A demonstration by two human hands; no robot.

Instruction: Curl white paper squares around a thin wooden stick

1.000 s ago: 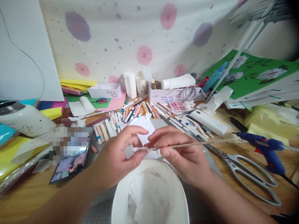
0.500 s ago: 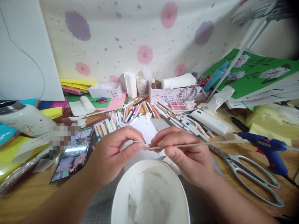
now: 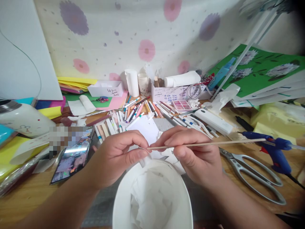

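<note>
By the white bin [image 3: 117,203], left fingers [image 3: 135,156] tight on now-drooping paper [image 3: 143,162], right fingers [image 3: 190,137] tight on a stick [image 3: 231,142].

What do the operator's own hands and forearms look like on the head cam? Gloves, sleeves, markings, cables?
Left hand and right hand are both ungloved, with no rings visible. Left forearm and right forearm are bare as far as the frame shows: no sleeve, watch, bracelet, cable or clear marking.
</note>
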